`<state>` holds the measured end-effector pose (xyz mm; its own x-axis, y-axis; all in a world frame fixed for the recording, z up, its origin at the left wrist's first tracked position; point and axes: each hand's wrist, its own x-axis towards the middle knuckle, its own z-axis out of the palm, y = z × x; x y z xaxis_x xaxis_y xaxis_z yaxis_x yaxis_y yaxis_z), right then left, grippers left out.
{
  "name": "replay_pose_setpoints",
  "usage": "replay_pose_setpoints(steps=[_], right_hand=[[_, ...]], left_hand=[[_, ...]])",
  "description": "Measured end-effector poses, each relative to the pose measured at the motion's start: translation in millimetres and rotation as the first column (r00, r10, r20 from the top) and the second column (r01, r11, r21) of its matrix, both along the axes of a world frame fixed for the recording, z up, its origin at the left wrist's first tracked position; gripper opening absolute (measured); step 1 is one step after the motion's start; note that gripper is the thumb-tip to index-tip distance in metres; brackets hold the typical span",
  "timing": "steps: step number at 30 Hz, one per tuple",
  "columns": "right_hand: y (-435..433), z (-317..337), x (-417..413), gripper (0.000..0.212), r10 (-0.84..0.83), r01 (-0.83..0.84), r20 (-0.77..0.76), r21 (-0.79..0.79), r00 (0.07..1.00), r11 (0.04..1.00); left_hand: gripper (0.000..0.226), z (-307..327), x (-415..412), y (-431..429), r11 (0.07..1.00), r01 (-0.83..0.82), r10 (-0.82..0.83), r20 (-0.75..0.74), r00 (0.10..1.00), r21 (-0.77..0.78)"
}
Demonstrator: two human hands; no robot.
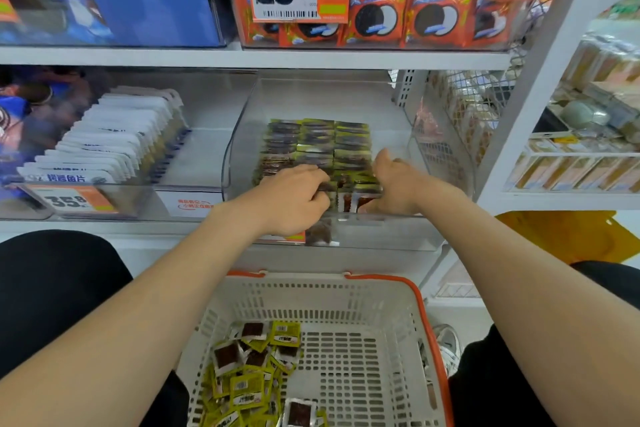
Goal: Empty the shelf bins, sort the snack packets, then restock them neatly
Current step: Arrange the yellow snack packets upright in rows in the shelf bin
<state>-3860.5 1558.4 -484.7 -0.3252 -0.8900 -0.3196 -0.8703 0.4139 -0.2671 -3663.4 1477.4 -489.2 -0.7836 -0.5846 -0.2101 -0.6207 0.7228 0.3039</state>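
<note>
Nearest, below the clear bin (238,139), loose packets (249,369) lie in the white basket (311,295). At the bin's front, my left hand (294,199) curls its fingers on the packet rows (318,142); my right hand (398,180) presses them with straight fingers.

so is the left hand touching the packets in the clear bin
Touching. The head view shows the fingers of the left hand curled over the front packets in the bin, with no gap between them.
</note>
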Motion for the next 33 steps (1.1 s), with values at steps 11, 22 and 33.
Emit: replay_pose_setpoints(steps=[11,22,33], right_hand=[[-3,11,14,0.017,-0.149,0.125,0.313,0.094,0.938,0.988],[9,7,-8,0.048,-0.282,0.274,0.369,0.075,0.886,0.959],[6,-12,-10,0.030,-0.332,0.408,0.462,-0.072,0.822,0.910]], left_hand=[[0.060,-7,-8,-1,0.998,0.059,-0.059,0.005,0.998,0.007],[0.054,-3,-11,1,0.999,0.012,-0.008,0.107,0.994,-0.040],[0.051,-3,-17,2,0.996,0.085,-0.084,0.109,0.991,-0.009]])
